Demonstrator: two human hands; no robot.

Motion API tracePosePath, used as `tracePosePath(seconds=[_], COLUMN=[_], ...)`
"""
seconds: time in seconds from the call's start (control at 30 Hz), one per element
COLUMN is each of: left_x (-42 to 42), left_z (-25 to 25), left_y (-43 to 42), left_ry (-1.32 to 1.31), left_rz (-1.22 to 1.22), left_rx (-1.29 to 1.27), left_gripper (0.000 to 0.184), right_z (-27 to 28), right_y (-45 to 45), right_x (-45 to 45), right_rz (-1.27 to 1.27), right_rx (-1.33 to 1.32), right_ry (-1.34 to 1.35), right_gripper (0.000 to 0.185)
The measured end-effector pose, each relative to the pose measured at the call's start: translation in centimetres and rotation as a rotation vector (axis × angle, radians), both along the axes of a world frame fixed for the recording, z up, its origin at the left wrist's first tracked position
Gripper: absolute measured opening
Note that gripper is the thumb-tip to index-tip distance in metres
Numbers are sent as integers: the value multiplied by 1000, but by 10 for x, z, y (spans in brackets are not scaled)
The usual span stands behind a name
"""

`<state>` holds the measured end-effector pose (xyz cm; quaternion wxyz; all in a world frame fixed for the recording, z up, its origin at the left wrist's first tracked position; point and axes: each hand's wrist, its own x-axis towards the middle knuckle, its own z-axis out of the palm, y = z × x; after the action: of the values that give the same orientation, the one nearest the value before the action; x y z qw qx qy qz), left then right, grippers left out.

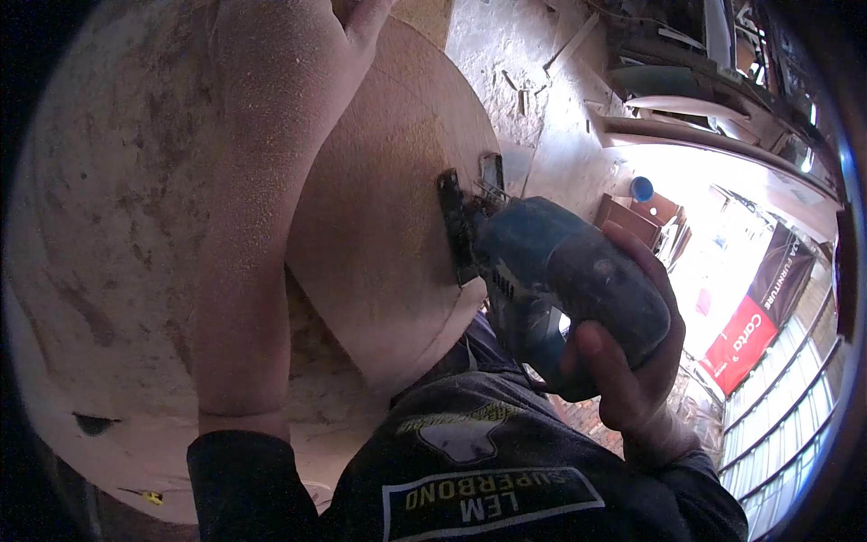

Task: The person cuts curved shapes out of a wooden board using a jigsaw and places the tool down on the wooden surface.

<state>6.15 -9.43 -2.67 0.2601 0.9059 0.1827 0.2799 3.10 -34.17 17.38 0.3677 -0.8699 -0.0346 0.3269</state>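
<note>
A blue and black jigsaw (578,271) sits at the curved right edge of a wooden board (388,172), its metal base plate on the board. My right hand (641,361) is wrapped round the jigsaw's body and handle. Sawdust covers my left forearm, which reaches over the board to the top of the view. Only part of my left hand (357,23) shows there, near the board's upper edge; its fingertips are mostly out of frame.
Beneath the board is a large, stained work surface (117,181). Offcuts and wood pieces (722,113) are piled at the upper right. A blue round container (641,189) and a red banner (739,345) appear farther off at the right.
</note>
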Motion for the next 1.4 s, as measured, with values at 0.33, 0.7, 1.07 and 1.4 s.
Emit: tracePosePath(seconds=[0.33, 0.7, 1.07, 1.4], left_x=[-1, 1, -5, -3], left_z=[1, 1, 7, 3], left_y=[-6, -5, 2, 3], left_ry=[-31, 14, 27, 42], left_rz=[63, 79, -2, 30], left_rx=[58, 20, -28, -33], left_gripper=[29, 29, 30, 32], right_z=[2, 1, 0, 2], right_y=[3, 9, 11, 12], right_x=[-1, 4, 4, 8], right_rz=[24, 29, 16, 55], right_rx=[-137, -131, -136, -165], right_ry=[-31, -35, -52, -55], right_gripper=[83, 83, 88, 89])
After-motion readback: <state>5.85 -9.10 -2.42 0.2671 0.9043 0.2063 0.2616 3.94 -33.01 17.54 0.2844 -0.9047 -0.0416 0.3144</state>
